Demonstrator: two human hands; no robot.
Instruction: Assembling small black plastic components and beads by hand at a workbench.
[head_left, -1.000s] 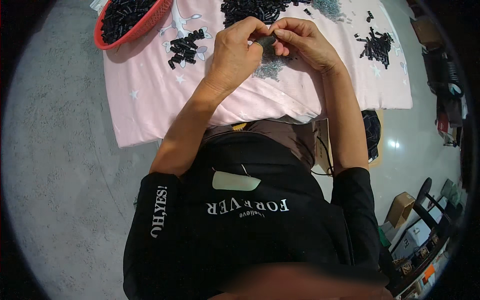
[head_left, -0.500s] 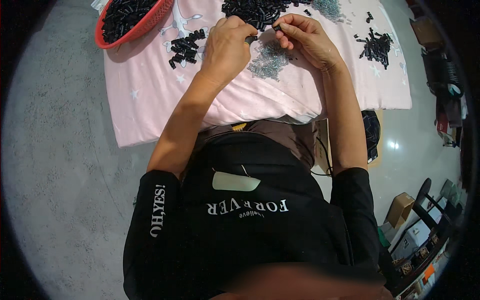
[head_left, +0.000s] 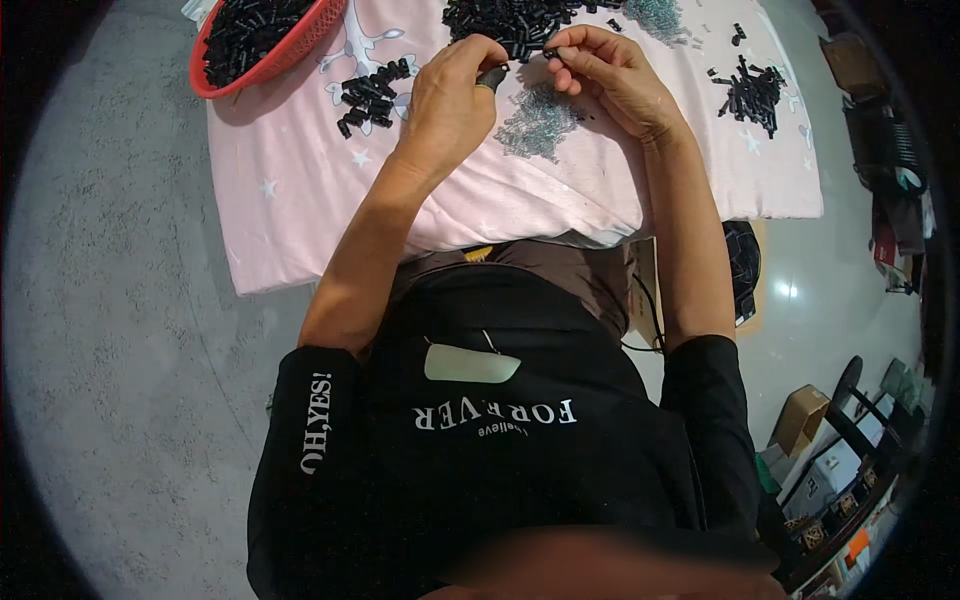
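Observation:
My left hand [head_left: 450, 100] is closed in a pinch at the table's far side, with a black cover on its thumb. A small black plastic piece [head_left: 504, 68] shows at its fingertips. Facing it, my right hand [head_left: 615, 80] pinches another small black piece [head_left: 550, 53] between thumb and forefinger. The two hands are apart. Between and just below them lies a pile of tiny silvery pieces [head_left: 538, 124] that look like springs. Beyond the hands spreads a large heap of black plastic pieces [head_left: 515, 22]. Left of my left hand sits a smaller group of black cylindrical pieces [head_left: 368, 98].
A red plastic basket [head_left: 268, 72] of black pieces stands at the far left on the pink cloth [head_left: 290, 190]. Thin black parts [head_left: 752, 98] lie at the right. Another silvery pile [head_left: 657, 18] is at the back. Boxes [head_left: 800, 420] stand on the floor at right.
My left hand has turned slightly and shifted a little left, showing more of the covered thumb. My right hand stays nearly in place, still pinching its black piece.

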